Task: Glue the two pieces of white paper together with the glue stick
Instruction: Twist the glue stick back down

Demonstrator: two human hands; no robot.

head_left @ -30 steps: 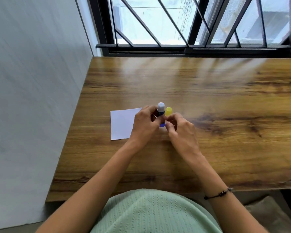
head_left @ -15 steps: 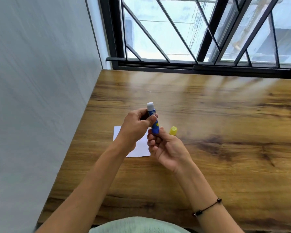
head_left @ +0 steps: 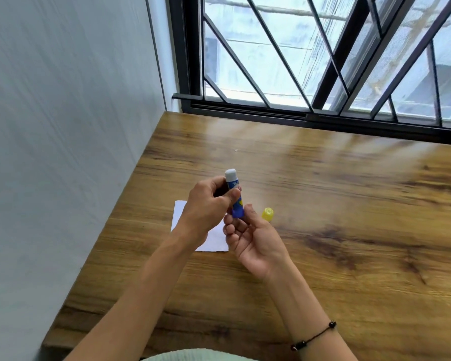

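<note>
Blue cylindrical plastic glue stick (head_left: 235, 196), uncapped, held above the wooden table (head_left: 349, 217). It stands nearly upright, leaning slightly, with the white glue tip uppermost; the barrel is blue with a yellow and white label patch. The print is too blurred to read.

Left hand (head_left: 208, 207): fingers curled round the upper barrel, thumb pressed across the front just below the white tip. Firm grip.

Right hand (head_left: 253, 238): palm turned up beneath the stick. Thumb and forefinger pinch the bottom end of the barrel; the remaining fingers are loosely curled over the palm. A dark beaded cord bracelet (head_left: 314, 336) sits on the right wrist.

Small yellow plastic cap (head_left: 267, 213) is on the table just right of the right thumb, apart from the stick.

Sheet of white paper (head_left: 214, 239) lies flat on the table under the left hand and wrist, mostly hidden; only one sheet can be made out, so whether a second lies with it cannot be told.

Grey wall on the left; window with black metal bars (head_left: 323, 61) beyond the far edge of the table.
</note>
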